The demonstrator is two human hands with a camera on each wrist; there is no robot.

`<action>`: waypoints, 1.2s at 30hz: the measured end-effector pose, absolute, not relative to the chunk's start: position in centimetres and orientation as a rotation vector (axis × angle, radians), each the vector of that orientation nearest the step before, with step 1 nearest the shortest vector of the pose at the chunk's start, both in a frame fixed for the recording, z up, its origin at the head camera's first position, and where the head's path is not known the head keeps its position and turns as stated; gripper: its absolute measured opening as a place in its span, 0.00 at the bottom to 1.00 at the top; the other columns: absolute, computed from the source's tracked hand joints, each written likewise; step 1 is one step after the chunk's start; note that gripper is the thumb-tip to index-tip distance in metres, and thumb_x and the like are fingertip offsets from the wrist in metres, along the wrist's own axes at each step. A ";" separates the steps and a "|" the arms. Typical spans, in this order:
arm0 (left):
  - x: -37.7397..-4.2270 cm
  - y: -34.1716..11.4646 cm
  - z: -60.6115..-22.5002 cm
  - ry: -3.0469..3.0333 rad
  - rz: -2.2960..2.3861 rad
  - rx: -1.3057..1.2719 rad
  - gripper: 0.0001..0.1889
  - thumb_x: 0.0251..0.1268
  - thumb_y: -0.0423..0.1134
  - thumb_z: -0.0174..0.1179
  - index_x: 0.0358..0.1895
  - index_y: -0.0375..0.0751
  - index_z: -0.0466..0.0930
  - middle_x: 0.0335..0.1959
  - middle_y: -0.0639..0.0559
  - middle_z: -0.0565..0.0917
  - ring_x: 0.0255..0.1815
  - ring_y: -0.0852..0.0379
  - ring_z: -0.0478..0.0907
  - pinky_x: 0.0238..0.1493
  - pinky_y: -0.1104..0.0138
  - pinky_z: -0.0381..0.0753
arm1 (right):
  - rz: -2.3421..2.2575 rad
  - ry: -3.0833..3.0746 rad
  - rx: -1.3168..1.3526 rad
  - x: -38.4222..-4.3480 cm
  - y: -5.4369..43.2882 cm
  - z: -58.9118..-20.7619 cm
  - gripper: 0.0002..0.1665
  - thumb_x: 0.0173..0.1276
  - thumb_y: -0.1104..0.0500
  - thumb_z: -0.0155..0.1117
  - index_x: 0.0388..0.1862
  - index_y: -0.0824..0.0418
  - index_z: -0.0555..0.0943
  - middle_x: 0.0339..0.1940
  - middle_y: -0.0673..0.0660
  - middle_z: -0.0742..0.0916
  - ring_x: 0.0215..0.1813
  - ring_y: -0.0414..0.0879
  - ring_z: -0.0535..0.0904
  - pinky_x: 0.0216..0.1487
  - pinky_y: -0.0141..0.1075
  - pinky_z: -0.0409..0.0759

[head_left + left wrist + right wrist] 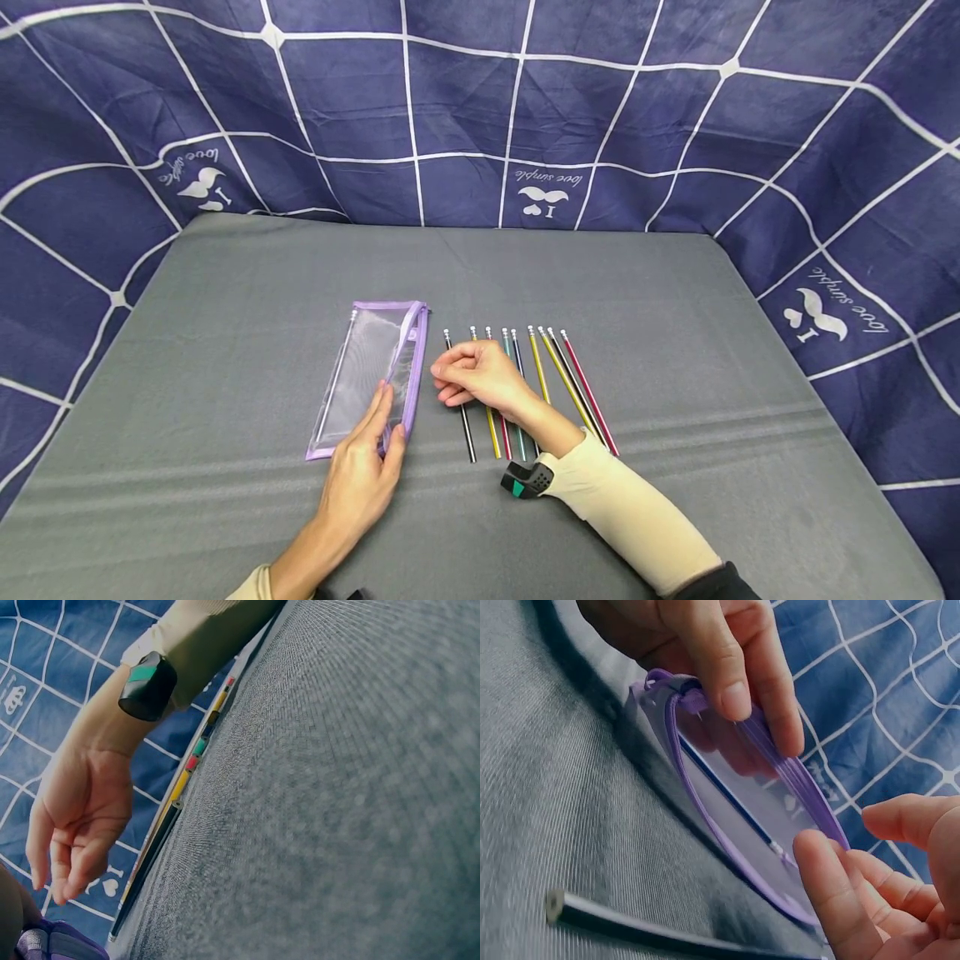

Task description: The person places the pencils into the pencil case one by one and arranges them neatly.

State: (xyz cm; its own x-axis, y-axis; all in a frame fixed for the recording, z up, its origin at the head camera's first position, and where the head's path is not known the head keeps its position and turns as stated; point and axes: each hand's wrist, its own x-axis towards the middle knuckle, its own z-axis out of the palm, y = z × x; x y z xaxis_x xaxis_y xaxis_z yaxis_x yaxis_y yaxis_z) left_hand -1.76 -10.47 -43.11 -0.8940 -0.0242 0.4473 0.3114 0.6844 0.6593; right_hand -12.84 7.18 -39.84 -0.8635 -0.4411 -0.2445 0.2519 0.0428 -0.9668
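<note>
A see-through mesh pencil pouch (358,358) with purple edging lies on the left of the table, and its zipped side gapes in the right wrist view. My left hand (360,479) holds the pouch near one end of the opening, thumb (735,697) and fingers pinching the purple rim. Inside the pouch, along its far left side, lies one pencil (731,799). My right hand (487,379) hovers between the pouch and the nearest black pencil (468,433), fingers loosely bent and holding nothing. Its fingertips are close to the pouch's mouth in the right wrist view.
To the right of the pouch, several pencils lie roughly side by side, eraser ends away from me, among them a yellow pencil (538,367) and a red pencil (585,383). My right forearm passes over some. A blue checked cloth (465,100) hangs around the grey table (247,292).
</note>
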 end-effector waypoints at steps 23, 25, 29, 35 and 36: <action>-1.7 -10.5 -43.3 -2.466 -1.069 -0.233 0.27 0.60 0.26 0.63 0.64 0.25 0.72 0.66 0.37 0.74 0.64 0.42 0.73 0.63 0.58 0.67 | -1.879 1.971 -0.111 -13.2 12.2 -39.6 0.15 0.66 0.69 0.61 0.46 0.81 0.78 0.28 0.61 0.87 0.25 0.43 0.84 0.32 0.36 0.87; -1.7 -10.5 -43.3 -2.465 -1.071 -0.235 0.27 0.60 0.26 0.63 0.64 0.25 0.72 0.66 0.36 0.74 0.64 0.42 0.73 0.64 0.58 0.67 | -1.888 1.975 -0.105 -13.3 12.7 -39.6 0.15 0.66 0.69 0.61 0.47 0.81 0.78 0.29 0.62 0.87 0.25 0.43 0.84 0.32 0.36 0.87; -1.8 -10.5 -43.2 -2.461 -1.074 -0.243 0.27 0.60 0.26 0.63 0.64 0.24 0.72 0.65 0.36 0.74 0.64 0.41 0.73 0.64 0.58 0.66 | -1.915 1.976 -0.106 -13.4 13.7 -39.5 0.16 0.66 0.69 0.60 0.47 0.83 0.77 0.29 0.61 0.87 0.25 0.42 0.84 0.32 0.36 0.87; -1.8 -10.5 -43.2 -2.462 -1.074 -0.243 0.27 0.60 0.26 0.62 0.64 0.24 0.72 0.65 0.36 0.74 0.63 0.41 0.73 0.64 0.58 0.67 | -1.927 2.018 -0.074 -13.4 15.4 -39.3 0.19 0.67 0.68 0.62 0.49 0.84 0.76 0.29 0.62 0.87 0.25 0.42 0.85 0.31 0.35 0.87; -1.8 -10.5 -43.2 -2.462 -1.074 -0.241 0.27 0.60 0.26 0.62 0.64 0.24 0.72 0.65 0.36 0.74 0.63 0.41 0.73 0.64 0.59 0.67 | -1.934 2.021 -0.066 -13.4 15.7 -39.3 0.19 0.67 0.68 0.62 0.50 0.85 0.76 0.29 0.62 0.87 0.25 0.42 0.85 0.31 0.35 0.87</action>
State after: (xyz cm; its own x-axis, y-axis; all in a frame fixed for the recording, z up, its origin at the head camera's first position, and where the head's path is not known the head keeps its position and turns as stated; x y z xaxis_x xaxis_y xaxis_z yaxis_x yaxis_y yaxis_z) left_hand -1.83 -10.50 -43.18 -0.8877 -0.0159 0.4601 0.3265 0.6829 0.6535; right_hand -13.42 15.66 -39.25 -0.9404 -0.2661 -0.2117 0.1999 0.0711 -0.9772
